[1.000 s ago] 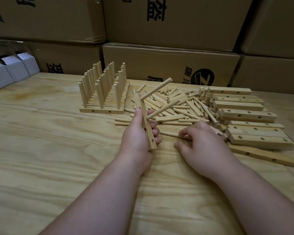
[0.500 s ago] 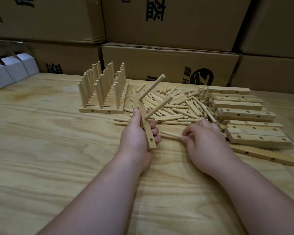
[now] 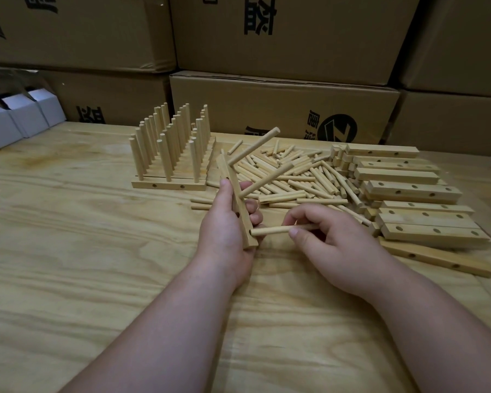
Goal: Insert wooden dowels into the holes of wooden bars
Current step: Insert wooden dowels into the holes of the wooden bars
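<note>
1. Left hand (image 3: 224,222) grip: closed round a wooden bar (image 3: 237,205), thumb on its near face, fingers curled behind. Bar stands tilted, top end leaning away, bottom end in the palm just above the table (image 3: 82,251).
2. Two dowels already seated in that bar, both sticking out up & to the right of the left grip: upper dowel (image 3: 254,146) from near the bar's top, mid dowel (image 3: 267,180) just above the fingers.
3. Right hand (image 3: 323,239) grip: closed on a third dowel (image 3: 270,231), pinched btwn thumb & fingers, lying roughly level. Its free tip touches the bar's lowest hole area, right beside the left palm; can't tell if it's in the hole.
4. Beyond both grips: loose dowel pile (image 3: 295,177) flat on the table.
5. Right of the right grip: stack of empty bars (image 3: 408,191), holes up, one long bar nearest lying apart at the edge.
6. Beyond-left of the left grip: finished bars w/ upright dowels (image 3: 170,154), set side by side.
7. Far back: cardboard boxes (image 3: 281,109); white boxes (image 3: 17,120) far left.
</note>
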A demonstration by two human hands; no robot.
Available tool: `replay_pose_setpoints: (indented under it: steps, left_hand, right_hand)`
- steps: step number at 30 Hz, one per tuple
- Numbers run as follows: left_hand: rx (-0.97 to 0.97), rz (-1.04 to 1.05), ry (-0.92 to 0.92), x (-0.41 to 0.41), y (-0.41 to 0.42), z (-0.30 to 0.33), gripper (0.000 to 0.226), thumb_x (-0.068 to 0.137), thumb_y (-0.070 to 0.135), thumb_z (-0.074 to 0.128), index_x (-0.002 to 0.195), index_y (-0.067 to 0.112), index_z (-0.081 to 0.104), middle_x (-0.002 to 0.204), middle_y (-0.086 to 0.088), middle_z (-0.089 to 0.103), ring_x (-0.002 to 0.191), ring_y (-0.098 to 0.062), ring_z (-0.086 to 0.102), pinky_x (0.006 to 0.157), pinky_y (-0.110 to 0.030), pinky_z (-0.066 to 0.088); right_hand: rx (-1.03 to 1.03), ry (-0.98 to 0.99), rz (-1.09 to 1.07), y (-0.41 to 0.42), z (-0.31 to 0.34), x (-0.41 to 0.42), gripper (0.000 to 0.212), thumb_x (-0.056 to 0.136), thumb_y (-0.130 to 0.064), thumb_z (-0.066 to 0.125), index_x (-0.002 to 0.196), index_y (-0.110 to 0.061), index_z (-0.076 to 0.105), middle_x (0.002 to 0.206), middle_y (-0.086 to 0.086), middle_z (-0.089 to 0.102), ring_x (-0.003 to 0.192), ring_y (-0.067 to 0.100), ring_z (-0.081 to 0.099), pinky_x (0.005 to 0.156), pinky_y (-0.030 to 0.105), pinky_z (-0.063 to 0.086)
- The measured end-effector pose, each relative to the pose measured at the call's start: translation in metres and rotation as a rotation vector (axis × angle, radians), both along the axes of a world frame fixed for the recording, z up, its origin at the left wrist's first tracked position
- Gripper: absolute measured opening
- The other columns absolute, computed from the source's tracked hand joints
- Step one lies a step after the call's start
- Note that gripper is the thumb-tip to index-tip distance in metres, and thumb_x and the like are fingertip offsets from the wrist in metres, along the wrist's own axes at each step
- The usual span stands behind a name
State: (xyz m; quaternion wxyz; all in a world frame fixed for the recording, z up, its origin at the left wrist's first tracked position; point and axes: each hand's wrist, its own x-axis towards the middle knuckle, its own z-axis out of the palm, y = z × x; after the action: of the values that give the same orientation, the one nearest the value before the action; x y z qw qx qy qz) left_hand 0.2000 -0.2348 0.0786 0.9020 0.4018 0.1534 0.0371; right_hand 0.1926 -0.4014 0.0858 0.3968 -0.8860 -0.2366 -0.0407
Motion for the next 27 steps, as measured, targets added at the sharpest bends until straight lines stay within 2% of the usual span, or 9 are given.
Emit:
replay_pose_setpoints:
  steps: [4, 11, 12, 15, 17, 20, 23, 27]
  left_hand:
    - [0.065, -0.028, -0.029, -0.001, -0.001, -0.001, 0.039, 0.102, 0.052, 0.048, 0.098, 0.022, 0.072, 0.064, 0.004, 0.048, 0.053, -0.009, 0.041, 0.05, -0.024, 0.034]
    - [0.115, -0.014, -0.072, -0.002, -0.003, -0.001, 0.035, 0.104, 0.047, 0.048, 0.104, 0.019, 0.07, 0.065, 0.005, 0.047, 0.052, -0.008, 0.04, 0.048, -0.022, 0.033]
    - [0.133, -0.005, -0.076, -0.002, -0.004, 0.0, 0.035, 0.104, 0.047, 0.047, 0.104, 0.019, 0.069, 0.064, 0.006, 0.047, 0.052, -0.008, 0.039, 0.047, -0.022, 0.033]
    - [0.186, 0.025, -0.072, -0.004, -0.005, 0.001, 0.035, 0.105, 0.047, 0.044, 0.103, 0.02, 0.067, 0.061, 0.009, 0.047, 0.049, -0.006, 0.039, 0.041, -0.019, 0.032]
    - [0.201, 0.046, -0.052, -0.004, -0.005, 0.002, 0.037, 0.106, 0.049, 0.042, 0.099, 0.021, 0.065, 0.06, 0.01, 0.047, 0.047, -0.005, 0.039, 0.038, -0.019, 0.032]
    - [0.218, 0.039, -0.036, -0.005, -0.006, 0.002, 0.038, 0.106, 0.051, 0.038, 0.095, 0.022, 0.06, 0.059, 0.01, 0.046, 0.045, -0.005, 0.038, 0.037, -0.019, 0.033]
    - [0.177, -0.013, -0.054, -0.004, -0.006, 0.002, 0.037, 0.106, 0.049, 0.039, 0.094, 0.019, 0.056, 0.06, 0.006, 0.044, 0.047, -0.008, 0.036, 0.042, -0.022, 0.033]
    - [0.143, -0.047, -0.065, -0.004, -0.007, 0.002, 0.035, 0.107, 0.047, 0.041, 0.093, 0.018, 0.055, 0.06, 0.004, 0.042, 0.048, -0.01, 0.034, 0.043, -0.022, 0.033]
  right_hand:
    - [-0.018, -0.078, 0.009, 0.003, 0.004, -0.001, 0.003, 0.091, -0.032, 0.069, 0.091, -0.034, 0.071, 0.075, -0.013, 0.056, 0.065, 0.003, 0.049, 0.057, 0.011, 0.037]
    - [-0.108, -0.172, -0.005, 0.008, 0.01, -0.004, 0.004, 0.089, -0.034, 0.071, 0.091, -0.034, 0.075, 0.08, -0.017, 0.062, 0.083, -0.004, 0.056, 0.065, 0.007, 0.038]
    - [-0.126, -0.181, -0.009, 0.01, 0.01, -0.005, 0.006, 0.089, -0.035, 0.07, 0.092, -0.033, 0.075, 0.081, -0.017, 0.063, 0.084, -0.004, 0.056, 0.066, 0.008, 0.039]
    - [-0.152, -0.19, -0.022, 0.015, 0.011, -0.008, 0.009, 0.092, -0.037, 0.067, 0.094, -0.033, 0.075, 0.082, -0.017, 0.064, 0.08, 0.0, 0.058, 0.07, 0.027, 0.049]
    - [-0.164, -0.205, -0.025, 0.019, 0.011, -0.01, 0.009, 0.092, -0.037, 0.066, 0.094, -0.034, 0.074, 0.082, -0.016, 0.064, 0.078, 0.002, 0.058, 0.07, 0.031, 0.05]
    - [-0.187, -0.219, -0.022, 0.02, 0.011, -0.01, 0.01, 0.092, -0.036, 0.065, 0.096, -0.033, 0.075, 0.082, -0.015, 0.066, 0.08, 0.003, 0.058, 0.071, 0.031, 0.05]
    - [-0.143, -0.133, -0.011, 0.013, 0.011, -0.008, 0.012, 0.092, -0.032, 0.067, 0.099, -0.031, 0.077, 0.084, -0.014, 0.069, 0.084, 0.0, 0.059, 0.072, 0.021, 0.048]
    - [-0.124, -0.057, 0.0, 0.009, 0.009, -0.007, 0.013, 0.093, -0.031, 0.067, 0.099, -0.034, 0.077, 0.082, -0.016, 0.07, 0.081, 0.0, 0.061, 0.071, 0.021, 0.048]
